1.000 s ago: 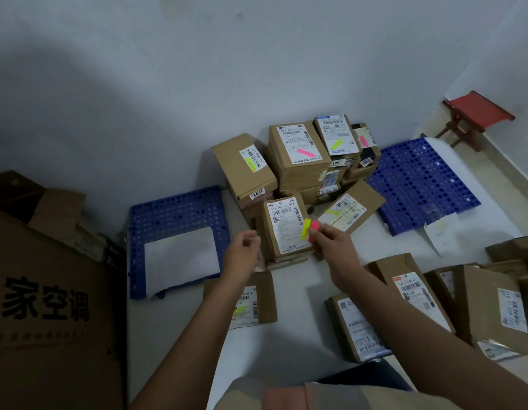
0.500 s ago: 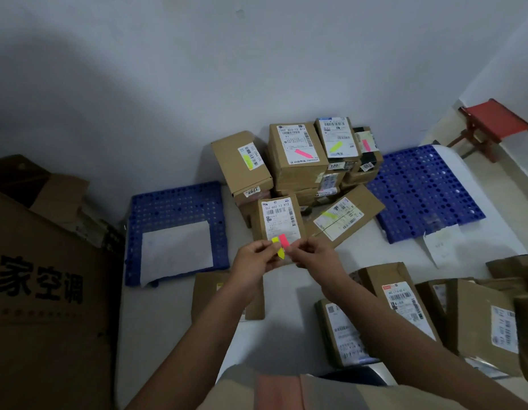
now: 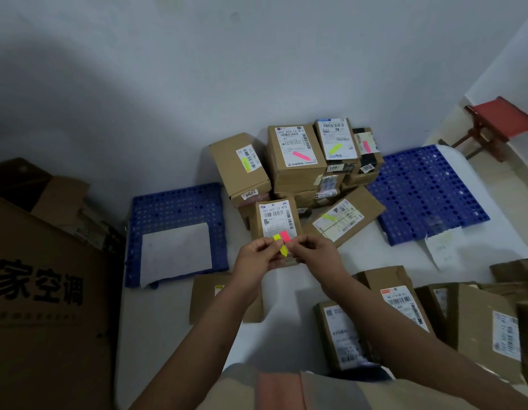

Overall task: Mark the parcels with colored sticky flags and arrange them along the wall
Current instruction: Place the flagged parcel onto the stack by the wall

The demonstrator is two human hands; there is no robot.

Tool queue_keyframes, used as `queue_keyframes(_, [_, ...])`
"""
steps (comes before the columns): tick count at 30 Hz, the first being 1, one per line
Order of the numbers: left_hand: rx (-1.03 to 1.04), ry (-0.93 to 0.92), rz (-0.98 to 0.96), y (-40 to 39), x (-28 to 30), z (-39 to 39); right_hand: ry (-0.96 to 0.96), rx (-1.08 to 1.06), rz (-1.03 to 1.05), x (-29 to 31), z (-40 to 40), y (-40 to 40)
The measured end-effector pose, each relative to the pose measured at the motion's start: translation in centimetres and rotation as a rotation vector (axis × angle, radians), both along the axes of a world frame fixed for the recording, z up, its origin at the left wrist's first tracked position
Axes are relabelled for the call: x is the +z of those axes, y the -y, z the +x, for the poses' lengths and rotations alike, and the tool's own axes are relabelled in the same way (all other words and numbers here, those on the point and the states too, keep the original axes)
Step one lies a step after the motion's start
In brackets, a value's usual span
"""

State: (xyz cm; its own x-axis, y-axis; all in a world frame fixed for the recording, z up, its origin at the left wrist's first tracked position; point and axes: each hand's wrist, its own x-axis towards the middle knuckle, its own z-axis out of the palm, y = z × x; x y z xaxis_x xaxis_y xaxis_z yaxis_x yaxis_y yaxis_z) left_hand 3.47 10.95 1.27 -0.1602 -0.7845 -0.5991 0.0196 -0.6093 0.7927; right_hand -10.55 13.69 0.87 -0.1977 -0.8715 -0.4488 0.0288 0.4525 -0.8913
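a big brown corrugated carton (image 3: 47, 294) with black printed characters fills the left edge, matte and creased. next to it lies a blue perforated plastic pallet (image 3: 174, 205), a grid of round holes, with one flat white sheet (image 3: 175, 253) on top. a second blue pallet (image 3: 425, 190) sits to the right of the stack by the wall.

in the middle the left hand (image 3: 257, 258) and right hand (image 3: 314, 253) meet, fingers curled in narrow pinches on a small pad of sticky flags (image 3: 282, 241): one yellow arrow-tipped strip and one pink strip, glossy and thin. they are held just in front of an upright kraft parcel (image 3: 276, 223) with a white barcode label.

behind it a stack of cardboard parcels (image 3: 298, 167) stands against the pale wall; five flags show on their labels, three yellow-green and two pink. one flat parcel (image 3: 344, 218) leans at the stack's foot.

near the forearms a flat brown box (image 3: 208, 300) lies on the white floor, and several more labelled boxes (image 3: 404, 309) crowd the lower right. far right stands one red-topped wooden stool (image 3: 502, 119).
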Motion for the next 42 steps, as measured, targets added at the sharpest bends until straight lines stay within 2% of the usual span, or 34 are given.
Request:
queue_keyframes(10, [-0.029, -0.013, -0.008, 0.1, 0.1, 0.3, -0.164, 0.011, -0.092, -0.1, 0.3, -0.2])
queue_keyframes(19, [-0.030, 0.041, -0.045, 0.0, 0.5, 0.4, -0.423, 0.122, -0.150, 0.4, 0.2, 0.0])
queue_keyframes(24, [-0.025, 0.065, -0.079, -0.1, 0.9, 0.1, -0.350, 0.007, -0.136, 0.3, 0.3, 0.0])
queue_keyframes(32, [0.022, 0.170, -0.092, 0.2, 0.5, 1.0, -0.010, -0.216, -0.015, 0.2, -0.2, -0.2])
queue_keyframes(37, [0.083, 0.148, -0.048, 1.1, 0.4, 2.4, 0.020, -0.215, 0.038, 0.0, -0.6, 0.1])
queue_keyframes(42, [0.063, 0.157, -0.049, 1.0, 0.3, 2.2, 0.078, -0.145, 0.000, 0.1, 0.2, 0.7])
